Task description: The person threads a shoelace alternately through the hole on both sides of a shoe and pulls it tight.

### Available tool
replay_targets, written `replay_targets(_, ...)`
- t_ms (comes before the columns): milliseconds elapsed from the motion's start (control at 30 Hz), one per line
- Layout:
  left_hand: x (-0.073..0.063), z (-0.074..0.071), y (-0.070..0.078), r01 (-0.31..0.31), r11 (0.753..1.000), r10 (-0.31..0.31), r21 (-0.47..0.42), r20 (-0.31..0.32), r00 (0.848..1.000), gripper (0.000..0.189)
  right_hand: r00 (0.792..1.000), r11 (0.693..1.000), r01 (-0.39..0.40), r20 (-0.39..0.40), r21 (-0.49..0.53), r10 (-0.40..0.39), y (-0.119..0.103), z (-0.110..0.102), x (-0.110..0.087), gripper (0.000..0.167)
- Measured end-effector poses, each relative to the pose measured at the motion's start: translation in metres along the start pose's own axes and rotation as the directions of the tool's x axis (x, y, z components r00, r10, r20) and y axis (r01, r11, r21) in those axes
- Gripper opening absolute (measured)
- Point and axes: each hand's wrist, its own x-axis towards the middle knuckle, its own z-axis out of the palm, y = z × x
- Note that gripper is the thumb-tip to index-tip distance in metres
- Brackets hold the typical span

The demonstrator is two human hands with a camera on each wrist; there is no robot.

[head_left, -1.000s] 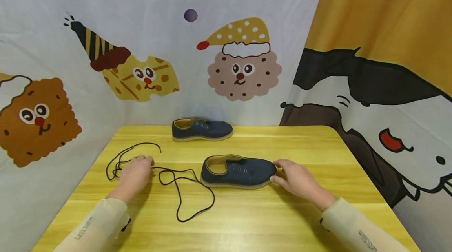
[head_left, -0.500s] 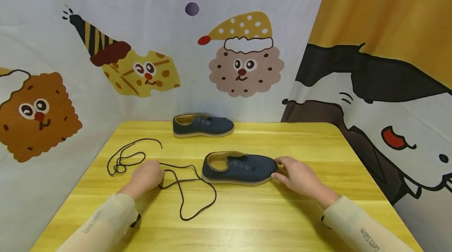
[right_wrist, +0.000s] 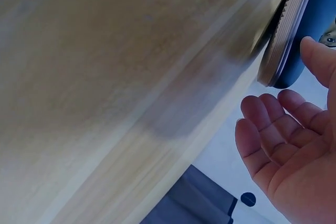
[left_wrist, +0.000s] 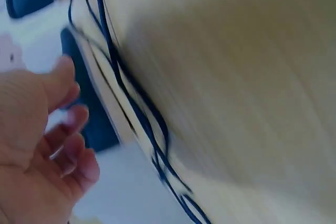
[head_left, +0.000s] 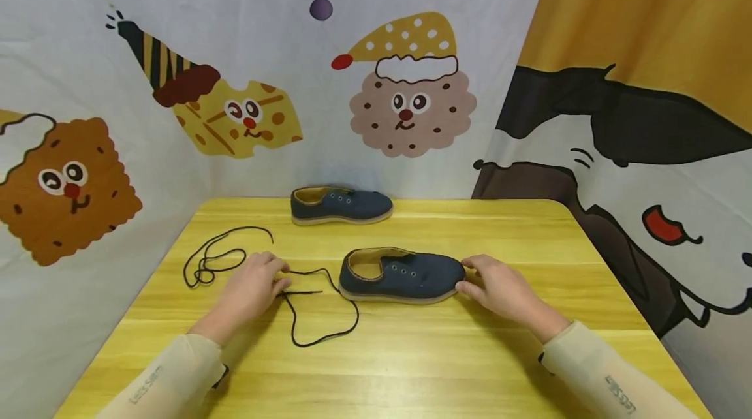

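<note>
A dark blue slip-on-style shoe (head_left: 411,282) with lace eyelets lies sole down, toe to the right. My right hand (head_left: 493,285) is at its toe, thumb on the near side; in the right wrist view the fingers (right_wrist: 257,114) are loosely bent beside the toe. My left hand (head_left: 249,288) is over a thin black shoelace (head_left: 302,345), left of the shoe. From the left wrist, that hand's fingers (left_wrist: 79,119) are loosely bent with nothing seen between them, while lace strands (left_wrist: 139,111) run apart from them. Part of the lace is hidden under the hand.
A second blue shoe (head_left: 346,205) stands at the table's back edge. More black lace (head_left: 201,270) lies coiled at the left; whether it joins the other part is hidden. Behind the yellow wooden table (head_left: 446,367) hangs a cartoon-printed curtain (head_left: 264,1).
My left hand has moved right along the lace, and its curled fingers have loosened. The lace loop near it has shifted, with one end now visible. My right hand stays at the toe.
</note>
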Motion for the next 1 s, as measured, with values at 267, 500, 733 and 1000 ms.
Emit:
replay_targets(267, 0.010, 0.023, 0.026, -0.059, 0.998, 0.058, -0.003, 0.208, 0.976, 0.022, 0.999, 0.999, 0.037, 0.019, -0.033, -0.036, -0.002, 0.001, 0.000, 0.056)
replay_targets(500, 0.006, 0.012, 0.043, -0.010, 0.992, 0.035, -0.128, 0.196, 0.980, 0.007, 0.999, 0.999, 0.030, -0.017, -0.017, -0.030, 0.002, -0.005, -0.007, 0.052)
replay_targets(733, 0.002, -0.006, 0.073, -0.010, 0.954, 0.061, -0.301, 0.162, 0.985, 0.007, 0.999, 0.999, 0.045, -0.017, -0.025, -0.045, 0.001, -0.008, -0.008, 0.049)
replay_targets(1000, 0.002, -0.005, 0.117, 0.144, 0.787, -0.044, -0.600, 0.178, 0.983, 0.009, 0.998, 0.999, 0.039, -0.045, 0.021, -0.038, -0.005, -0.005, -0.003, 0.046)
